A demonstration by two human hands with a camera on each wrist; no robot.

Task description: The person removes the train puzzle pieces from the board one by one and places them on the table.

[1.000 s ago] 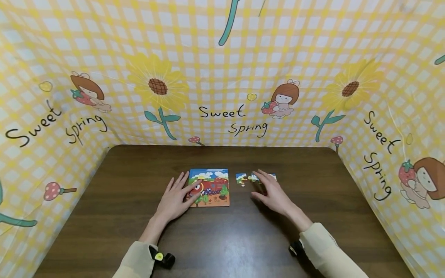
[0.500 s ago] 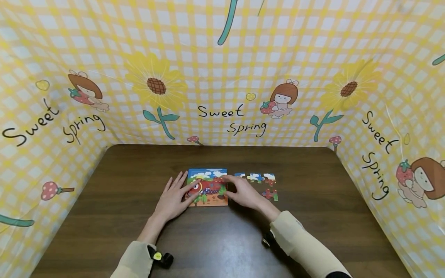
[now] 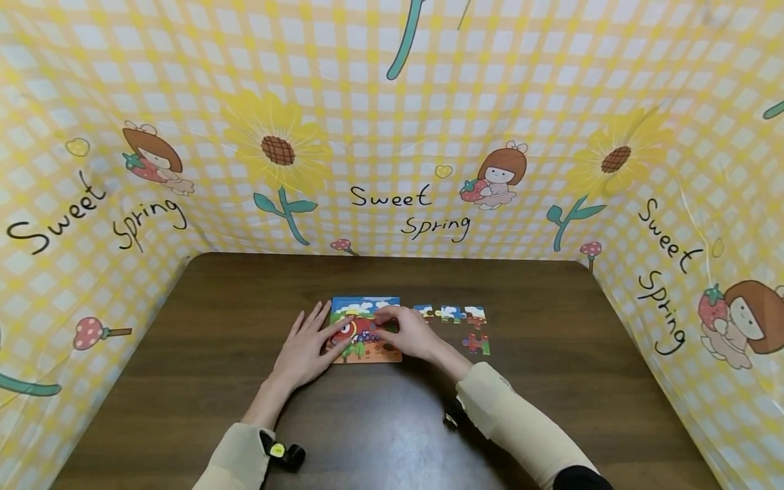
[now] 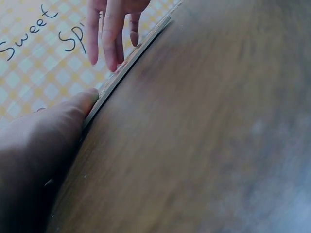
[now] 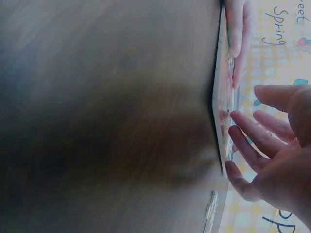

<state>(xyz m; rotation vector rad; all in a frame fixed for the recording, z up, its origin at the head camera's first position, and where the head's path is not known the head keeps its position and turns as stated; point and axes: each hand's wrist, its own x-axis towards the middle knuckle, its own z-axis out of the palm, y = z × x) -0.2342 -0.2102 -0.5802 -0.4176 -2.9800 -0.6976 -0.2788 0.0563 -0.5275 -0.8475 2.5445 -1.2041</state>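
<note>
Left hand (image 3: 304, 350) spread on one puzzle board (image 3: 370, 353), right hand (image 3: 414, 333) relaxed over it, four pieces (image 3: 451, 314) alongside

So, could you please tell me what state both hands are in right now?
Left hand: open, resting on the puzzle.
Right hand: open, over the puzzle.

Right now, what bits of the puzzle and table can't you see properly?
1. Head view: parts of the puzzle are covered by the left hand and right hand.
2. Head view: fine details on the loose pieces are too small.
3. Left wrist view: the puzzle's picture, seen nearly edge-on.
4. Right wrist view: the table's wood grain, blurred.
</note>
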